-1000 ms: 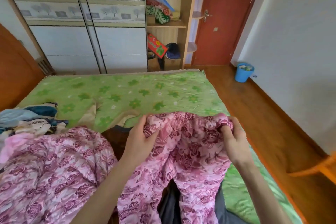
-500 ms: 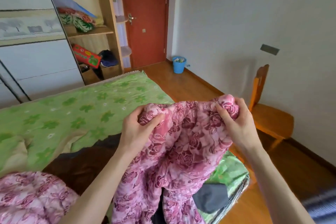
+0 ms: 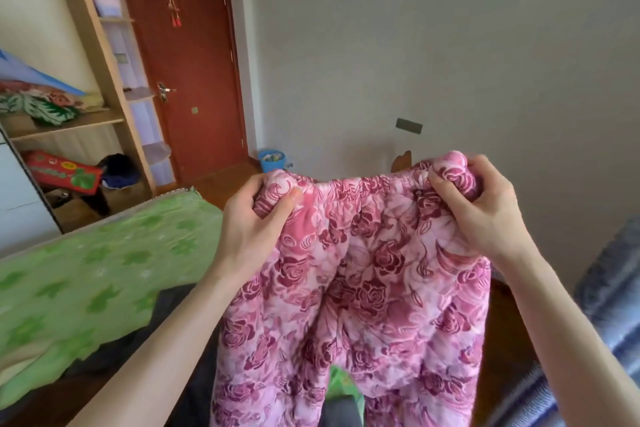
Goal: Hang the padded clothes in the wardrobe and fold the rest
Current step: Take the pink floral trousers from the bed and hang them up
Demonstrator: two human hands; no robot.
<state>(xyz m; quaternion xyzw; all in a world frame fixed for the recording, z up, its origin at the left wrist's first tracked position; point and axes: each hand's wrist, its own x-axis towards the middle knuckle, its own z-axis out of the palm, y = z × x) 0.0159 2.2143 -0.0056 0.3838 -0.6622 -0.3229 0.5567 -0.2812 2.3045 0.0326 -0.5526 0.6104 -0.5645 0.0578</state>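
Pink padded trousers (image 3: 363, 288) with a dark rose print hang in front of me, held up by the waistband, both legs dropping out of the bottom of the view. My left hand (image 3: 256, 222) grips the waistband's left end, thumb over the front of the cloth. My right hand (image 3: 485, 211) grips the bunched right end. The trousers are lifted above the bed's right edge. The white wardrobe (image 3: 17, 198) shows only as a sliver at the far left.
The bed with a green flowered cover (image 3: 86, 270) lies to the left, dark clothing (image 3: 173, 329) on it near my arm. Open wooden shelves (image 3: 69, 121), a red door (image 3: 187, 62), a blue bucket (image 3: 272, 159), a chair back (image 3: 401, 160) and grey-blue fabric (image 3: 609, 322) at right.
Both hands have lifted the trousers off the bed and spread the waistband wide. My view has swung right, away from the wardrobe and the other pink garment toward the wall.
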